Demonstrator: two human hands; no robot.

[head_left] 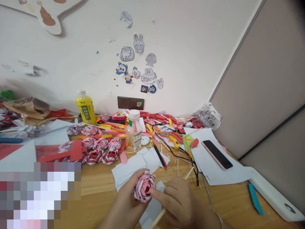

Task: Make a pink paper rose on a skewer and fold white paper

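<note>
A pink and white paper rose (144,187) is held in my left hand (130,195), its fingers wrapped round the flower from the left and below. The index fingertip of my right hand (177,198) touches the dark red centre of the rose. The other fingers of that hand are curled round a thin wooden stick (158,218), which sticks out above and below the hand. White paper sheets (130,168) lie on the wooden table behind the rose, and another piece lies under the hands.
Several finished paper roses (100,144) stand at the left, by a yellow bottle (85,108). Behind the hands are a clear bottle (134,133), coloured paper strips (162,121), pens (160,156) and cables. A phone (217,154) and teal tool (255,199) lie right.
</note>
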